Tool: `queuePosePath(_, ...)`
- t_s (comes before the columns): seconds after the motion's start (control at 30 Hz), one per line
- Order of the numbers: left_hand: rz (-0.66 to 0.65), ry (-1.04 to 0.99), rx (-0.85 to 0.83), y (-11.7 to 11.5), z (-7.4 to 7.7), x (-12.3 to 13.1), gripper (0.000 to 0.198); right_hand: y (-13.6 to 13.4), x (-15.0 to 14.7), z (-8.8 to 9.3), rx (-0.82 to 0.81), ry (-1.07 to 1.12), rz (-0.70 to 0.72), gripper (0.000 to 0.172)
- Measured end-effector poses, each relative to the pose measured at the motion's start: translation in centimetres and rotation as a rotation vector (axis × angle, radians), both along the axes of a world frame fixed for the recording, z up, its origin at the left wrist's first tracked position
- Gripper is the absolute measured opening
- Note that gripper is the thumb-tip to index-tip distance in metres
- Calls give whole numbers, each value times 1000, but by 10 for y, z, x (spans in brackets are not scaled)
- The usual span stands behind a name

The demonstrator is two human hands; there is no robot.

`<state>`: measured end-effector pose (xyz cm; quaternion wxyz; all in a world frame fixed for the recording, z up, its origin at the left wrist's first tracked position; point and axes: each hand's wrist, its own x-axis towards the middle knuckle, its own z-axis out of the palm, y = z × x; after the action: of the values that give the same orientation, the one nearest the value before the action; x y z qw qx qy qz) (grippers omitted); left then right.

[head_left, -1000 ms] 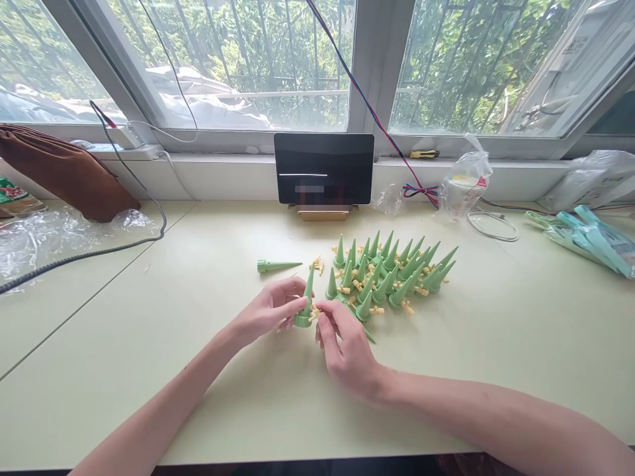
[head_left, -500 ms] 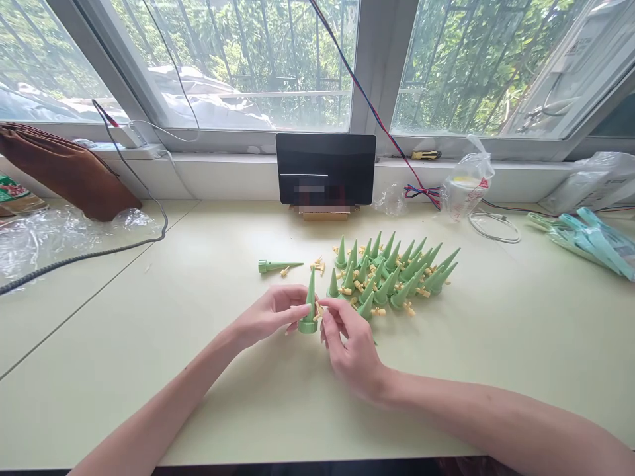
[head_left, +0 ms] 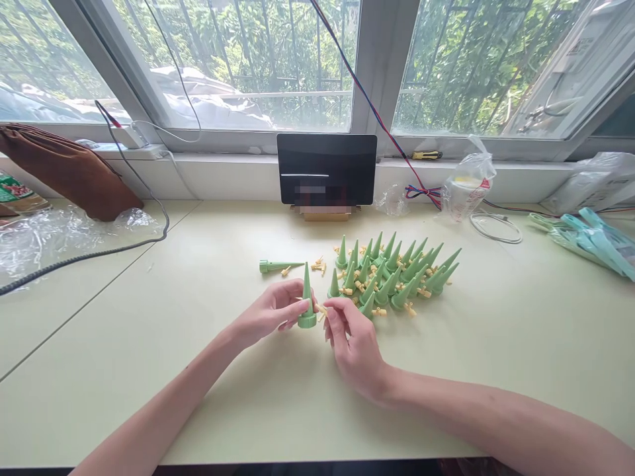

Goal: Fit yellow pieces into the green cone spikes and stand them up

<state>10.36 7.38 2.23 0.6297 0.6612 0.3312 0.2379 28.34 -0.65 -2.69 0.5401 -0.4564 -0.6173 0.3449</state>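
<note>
My left hand (head_left: 275,307) is closed around a green plastic watering spike (head_left: 306,304), its point up and its wide ribbed cap down. Between the thumb and fingers of my right hand (head_left: 350,337) is a small yellow valve (head_left: 322,309), close against the spike's right side. Whether the valve sits in the spike cannot be made out. Behind my left hand another green spike (head_left: 278,266) lies on its side, with a loose yellow valve (head_left: 286,271) by it. A few more yellow valves (head_left: 319,266) lie just to the right.
Several upright green spikes with yellow valves (head_left: 391,274) crowd the table right of my hands. A black tablet (head_left: 327,170) stands at the back. A bagged cup (head_left: 466,188), a coiled white cable (head_left: 495,227) and blue plastic bags (head_left: 598,241) lie right; a brown pouch (head_left: 74,175) lies left.
The spike in my left hand has shifted slightly left and up. My right hand has drawn a little to the right, so more of the yellow valve shows between the hands.
</note>
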Motion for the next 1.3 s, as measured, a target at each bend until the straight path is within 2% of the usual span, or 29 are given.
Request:
queuePosePath(0.33,-9,8,0,0,-2,0,29,2,3,5,31,6,-9,26)
queuePosePath(0.8,66,13,-5,3,-5,-3,32,5,-1,4,90,90,47,19)
queuePosePath(1.3,94,-39,-19,2,0,-1,31,5,-1,6,2,146,-35,17)
